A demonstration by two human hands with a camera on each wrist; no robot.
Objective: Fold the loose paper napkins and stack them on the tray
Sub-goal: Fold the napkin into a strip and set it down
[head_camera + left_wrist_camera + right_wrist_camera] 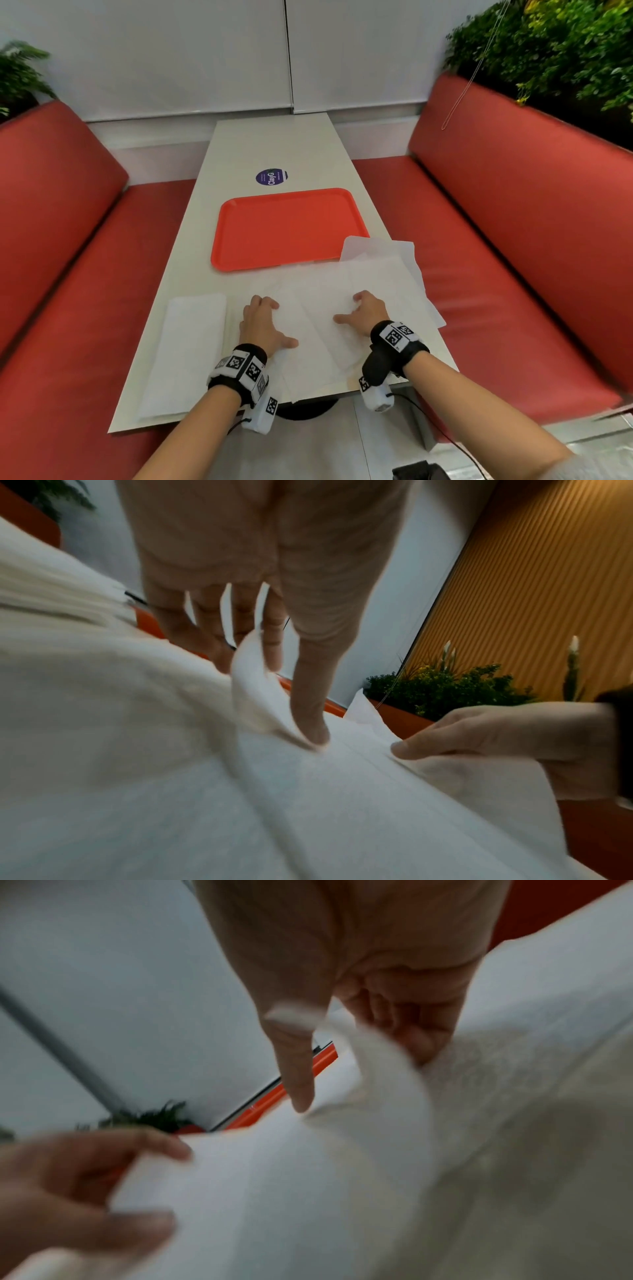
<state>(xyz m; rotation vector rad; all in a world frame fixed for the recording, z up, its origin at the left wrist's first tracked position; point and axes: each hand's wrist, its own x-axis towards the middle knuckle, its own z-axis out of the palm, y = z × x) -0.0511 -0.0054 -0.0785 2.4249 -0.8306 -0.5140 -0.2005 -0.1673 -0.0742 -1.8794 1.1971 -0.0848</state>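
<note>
An orange tray (287,229) lies bare at the middle of the table. Just in front of it a large white napkin (315,322) is spread flat. My left hand (265,320) and right hand (352,310) rest on it side by side, fingers curled. In the left wrist view the left hand (291,696) pinches a raised flap of the napkin (253,674) between thumb and fingers. The right wrist view shows the right hand (342,1056) pinching a curled-up flap (387,1085) the same way. A folded napkin (185,353) lies at the front left. More loose napkins (383,250) overlap the tray's near right corner.
Red bench seats (513,274) flank the narrow table (274,144). A round purple sticker (271,177) sits beyond the tray. The far end meets a white wall. Plants (548,51) stand behind the benches. The napkins at the right overhang the table edge.
</note>
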